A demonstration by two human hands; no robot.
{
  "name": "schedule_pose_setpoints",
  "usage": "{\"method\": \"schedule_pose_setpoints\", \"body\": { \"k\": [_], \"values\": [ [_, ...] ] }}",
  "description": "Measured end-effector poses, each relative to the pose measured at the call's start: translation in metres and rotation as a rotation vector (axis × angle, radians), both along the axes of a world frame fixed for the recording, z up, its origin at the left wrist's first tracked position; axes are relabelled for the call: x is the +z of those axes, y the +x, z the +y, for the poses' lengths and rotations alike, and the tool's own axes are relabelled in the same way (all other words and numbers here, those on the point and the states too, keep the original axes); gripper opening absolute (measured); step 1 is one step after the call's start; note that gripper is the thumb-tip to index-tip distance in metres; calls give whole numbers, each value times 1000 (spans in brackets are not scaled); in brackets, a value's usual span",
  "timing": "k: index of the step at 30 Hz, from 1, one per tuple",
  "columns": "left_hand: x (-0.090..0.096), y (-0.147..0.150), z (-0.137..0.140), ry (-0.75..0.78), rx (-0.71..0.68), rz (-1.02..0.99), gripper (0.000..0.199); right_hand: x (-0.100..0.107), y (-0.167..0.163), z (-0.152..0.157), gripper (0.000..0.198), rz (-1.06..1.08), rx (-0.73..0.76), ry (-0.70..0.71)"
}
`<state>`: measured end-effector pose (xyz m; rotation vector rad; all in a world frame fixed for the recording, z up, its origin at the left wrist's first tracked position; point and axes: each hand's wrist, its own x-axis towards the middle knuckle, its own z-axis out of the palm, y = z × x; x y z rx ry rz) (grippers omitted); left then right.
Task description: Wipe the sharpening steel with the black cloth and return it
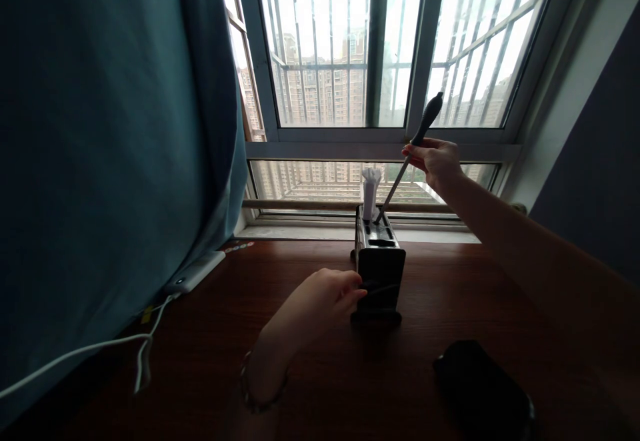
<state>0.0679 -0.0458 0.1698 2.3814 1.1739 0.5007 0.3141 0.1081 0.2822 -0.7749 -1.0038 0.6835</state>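
Right hand (436,161) fingers pinch black-handled steel rod (407,158), tip at slot of dark metal knife block (379,264) on counter (210,354). Left hand (320,301) fingers curl against block. Angled rod may jam, tipping block.

Knife block (379,264) on table (280,361), before window (350,47); curtain (110,127) left, perhaps touching.

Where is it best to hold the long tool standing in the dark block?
Grip the long tool by its thick black handle, coming from above right, as the right hand does: its thin shaft leans that way, with the tip down in the block.
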Motion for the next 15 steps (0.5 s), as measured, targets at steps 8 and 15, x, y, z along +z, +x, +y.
{"method": "schedule_pose_setpoints", "body": {
  "k": [8, 15],
  "values": [
    [-1, 4, 0, -1, -3, 16, 30, -5, 1, 4, 8, -10, -35, -27],
    [-2, 6, -1, 32, 6, 20, 29, 7, -18, 24, 16, -105, -78, -22]
  ]
}}
